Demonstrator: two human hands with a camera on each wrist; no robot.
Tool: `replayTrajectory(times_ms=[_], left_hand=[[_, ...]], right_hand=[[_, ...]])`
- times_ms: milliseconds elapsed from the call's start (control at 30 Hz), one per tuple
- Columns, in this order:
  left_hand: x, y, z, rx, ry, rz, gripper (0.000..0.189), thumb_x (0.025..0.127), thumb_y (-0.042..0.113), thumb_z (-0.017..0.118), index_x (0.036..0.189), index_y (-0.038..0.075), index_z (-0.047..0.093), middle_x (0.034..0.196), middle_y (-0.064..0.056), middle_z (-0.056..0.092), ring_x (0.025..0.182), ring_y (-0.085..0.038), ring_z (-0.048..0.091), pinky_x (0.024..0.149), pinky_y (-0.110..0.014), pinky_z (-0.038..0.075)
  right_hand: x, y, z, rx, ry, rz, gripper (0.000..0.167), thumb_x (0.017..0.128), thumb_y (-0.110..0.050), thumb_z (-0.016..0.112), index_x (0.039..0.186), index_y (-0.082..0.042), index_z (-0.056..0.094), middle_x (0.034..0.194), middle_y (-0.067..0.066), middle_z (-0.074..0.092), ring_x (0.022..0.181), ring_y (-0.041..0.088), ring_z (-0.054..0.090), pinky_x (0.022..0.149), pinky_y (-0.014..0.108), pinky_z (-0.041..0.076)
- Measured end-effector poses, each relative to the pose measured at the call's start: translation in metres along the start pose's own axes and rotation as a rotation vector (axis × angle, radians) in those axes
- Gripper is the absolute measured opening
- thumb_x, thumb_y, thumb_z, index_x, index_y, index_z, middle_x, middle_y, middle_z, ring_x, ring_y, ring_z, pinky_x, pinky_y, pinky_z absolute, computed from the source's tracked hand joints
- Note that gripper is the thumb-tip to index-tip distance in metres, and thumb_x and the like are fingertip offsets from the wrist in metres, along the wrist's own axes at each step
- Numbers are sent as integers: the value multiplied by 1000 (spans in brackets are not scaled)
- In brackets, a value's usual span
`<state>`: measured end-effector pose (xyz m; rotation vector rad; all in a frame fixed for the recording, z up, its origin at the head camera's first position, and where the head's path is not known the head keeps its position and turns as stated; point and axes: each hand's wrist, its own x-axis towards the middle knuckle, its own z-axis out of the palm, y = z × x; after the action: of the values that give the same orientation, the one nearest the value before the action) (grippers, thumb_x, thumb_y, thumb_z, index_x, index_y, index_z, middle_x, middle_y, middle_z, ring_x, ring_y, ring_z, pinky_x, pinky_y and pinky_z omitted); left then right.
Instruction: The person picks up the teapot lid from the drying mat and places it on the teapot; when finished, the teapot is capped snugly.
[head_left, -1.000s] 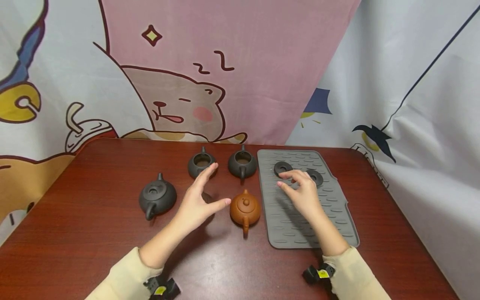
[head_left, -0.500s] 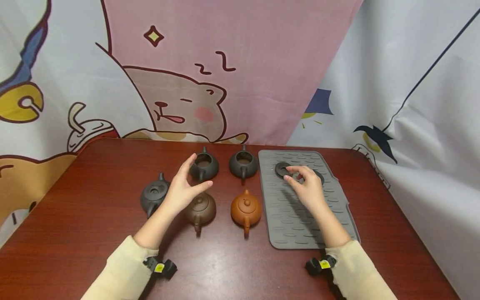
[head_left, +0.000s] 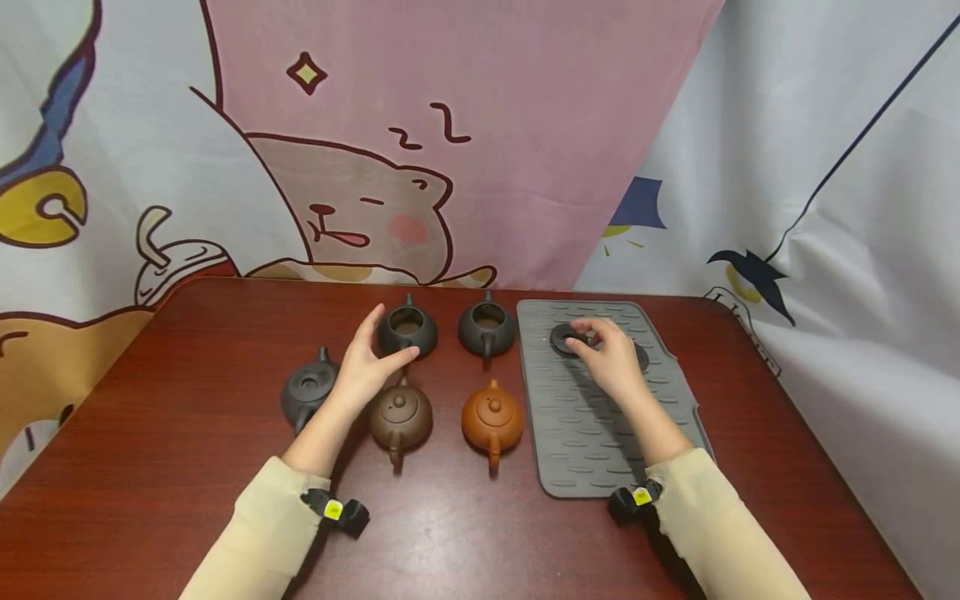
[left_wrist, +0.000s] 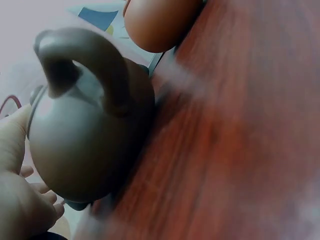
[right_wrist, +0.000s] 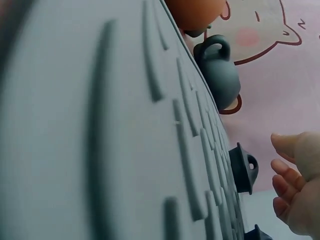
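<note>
My left hand (head_left: pixel 358 371) is spread around the near left side of a dark lidless teapot (head_left: pixel 424 335), its thumb by the handle. In the left wrist view a brown lidded teapot (left_wrist: pixel 90 145) fills the space beside that hand. Over the grey mat (head_left: pixel 585 454), my right hand (head_left: pixel 611 360) hovers with bent fingers at a dark round lid (head_left: pixel 559 339). The right wrist view shows a gap between those fingers and the lid (right_wrist: pixel 242 170). Another dark lid (head_left: pixel 642 357) lies partly hidden behind the right hand.
A second lidless dark teapot (head_left: pixel 501 335) stands at the back, left of the mat. Nearer is an orange lidded teapot (head_left: pixel 491 427). A dark lidded teapot (head_left: pixel 302 392) sits at the left, partly covered by my left arm. A printed curtain (head_left: pixel 525 167) hangs behind the table.
My left hand has drawn left from over the brown teapot, uncovering it, and reached to the back left lidless teapot. My right hand has shifted slightly towards the left lid.
</note>
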<state>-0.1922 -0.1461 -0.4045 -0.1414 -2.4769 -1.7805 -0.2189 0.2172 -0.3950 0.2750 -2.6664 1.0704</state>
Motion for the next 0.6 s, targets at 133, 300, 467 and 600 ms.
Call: replayTrajectory(times_ms=[133, 300, 467, 600], left_hand=[[5, -7, 4, 2, 12, -15, 92, 82, 28, 76, 154, 15, 20, 156, -9, 21, 141, -27, 19, 110, -50, 20], [8, -12, 8, 17, 34, -35, 92, 81, 26, 77, 153, 13, 20, 156, -11, 19, 140, -29, 20, 110, -50, 20], [7, -14, 11, -42, 44, -66, 93, 82, 22, 76, 153, 9, 18, 155, -12, 21, 140, -29, 22, 110, -47, 20], [7, -15, 12, -77, 35, -75, 91, 83, 20, 75, 153, 7, 18, 155, -12, 20, 140, -28, 21, 111, -45, 19]], right_hand=[[7, 3, 0, -18, -32, 33, 30, 91, -14, 67, 119, -4, 64, 108, 13, 58, 88, 29, 53, 65, 40, 44], [13, 11, 1, -35, -63, 77, 28, 92, -15, 66, 118, -4, 64, 109, 13, 57, 87, 27, 52, 64, 38, 43], [18, 18, 4, -59, -100, 99, 27, 92, -15, 65, 117, -3, 64, 110, 14, 57, 82, 25, 50, 61, 37, 42], [20, 19, 5, -75, -101, 105, 25, 92, -14, 65, 115, -2, 66, 109, 15, 57, 79, 25, 49, 60, 36, 41]])
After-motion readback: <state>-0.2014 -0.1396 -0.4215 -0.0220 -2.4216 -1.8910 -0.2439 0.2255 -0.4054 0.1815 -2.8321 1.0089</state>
